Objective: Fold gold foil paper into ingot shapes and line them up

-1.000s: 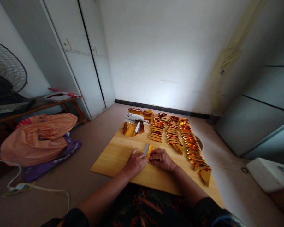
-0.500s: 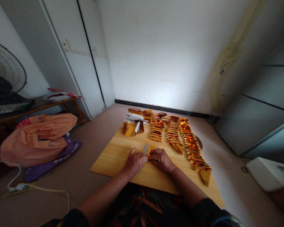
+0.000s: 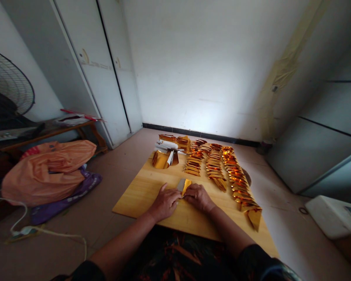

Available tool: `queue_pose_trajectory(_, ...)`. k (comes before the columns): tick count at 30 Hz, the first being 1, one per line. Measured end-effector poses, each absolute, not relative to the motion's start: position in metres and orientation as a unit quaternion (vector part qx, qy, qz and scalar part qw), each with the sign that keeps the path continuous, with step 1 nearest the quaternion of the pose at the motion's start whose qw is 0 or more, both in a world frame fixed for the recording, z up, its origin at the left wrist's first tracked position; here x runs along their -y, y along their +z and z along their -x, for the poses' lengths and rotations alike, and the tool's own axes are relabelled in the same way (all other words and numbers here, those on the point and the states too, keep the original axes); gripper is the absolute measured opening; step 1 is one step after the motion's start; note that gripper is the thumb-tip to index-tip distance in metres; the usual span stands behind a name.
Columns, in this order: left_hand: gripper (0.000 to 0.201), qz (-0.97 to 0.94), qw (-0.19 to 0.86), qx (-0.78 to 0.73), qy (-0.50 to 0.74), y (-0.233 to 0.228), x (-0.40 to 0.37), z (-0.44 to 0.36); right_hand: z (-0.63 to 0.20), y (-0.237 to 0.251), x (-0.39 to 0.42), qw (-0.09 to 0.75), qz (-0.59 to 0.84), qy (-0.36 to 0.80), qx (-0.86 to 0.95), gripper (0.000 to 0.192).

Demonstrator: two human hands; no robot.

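Both hands meet over a small sheet of gold foil paper (image 3: 187, 185), grey-white on its left part and shiny gold on its right. My left hand (image 3: 166, 202) pinches its near left edge, thumb pointing away from me. From the right, my right hand (image 3: 199, 197) has its fingers curled over the near right edge. The fingers cover the sheet's near end, so the fold there is hidden. Beyond the hands stand rows of folded gold paper pieces (image 3: 215, 164), with a longer row (image 3: 236, 179) along the right side.
The wooden board (image 3: 134, 195) lies before me. At its far left are gold sheets (image 3: 160, 159) and white rolled paper (image 3: 167, 144). An orange bag (image 3: 46, 171) and a cord (image 3: 61, 235) lie on the floor at left; a white box (image 3: 333, 216) stands at right.
The gold part of the sheet has tilted and catches more light. Both hands stay almost in place, with the fingers shifting slightly at the near edge.
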State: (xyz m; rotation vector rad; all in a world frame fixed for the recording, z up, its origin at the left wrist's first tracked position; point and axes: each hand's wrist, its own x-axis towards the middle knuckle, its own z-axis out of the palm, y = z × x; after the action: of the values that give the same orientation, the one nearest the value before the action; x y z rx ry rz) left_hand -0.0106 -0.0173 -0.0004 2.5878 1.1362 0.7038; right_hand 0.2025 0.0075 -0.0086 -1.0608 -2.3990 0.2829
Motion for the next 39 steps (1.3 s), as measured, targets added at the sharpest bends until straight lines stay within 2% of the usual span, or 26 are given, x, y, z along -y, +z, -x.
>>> queue_pose_trajectory(5, 0.028, -0.882, 0.122, -0.389, 0.234, -0.002, 0.017, 0.012, -0.202, -0.006, -0.008, 0.260, 0.383, 0.138, 0.875, 0.018)
queue_pose_trajectory(12, 0.038, -0.871, 0.147, -0.414, 0.218, -0.003, 0.018, 0.014, -0.196, -0.002, -0.007, 0.285, 0.424, 0.169, 0.843, 0.013)
queue_pose_trajectory(24, 0.031, -0.880, 0.130, -0.403, 0.217, -0.010, 0.018, 0.011, -0.186, 0.003, -0.008, 0.228, 0.502, 0.144, 0.822, 0.013)
queue_pose_trajectory(30, 0.040, -0.893, 0.095, -0.392, 0.200, -0.006, 0.020, 0.012, -0.185, 0.004, -0.010, 0.212, 0.513, 0.140, 0.820, 0.016)
queue_pose_trajectory(39, 0.047, -0.905, 0.090, -0.364, 0.199, -0.006, 0.019, 0.014, -0.184, 0.005, -0.013, 0.183, 0.538, 0.143, 0.810, 0.010)
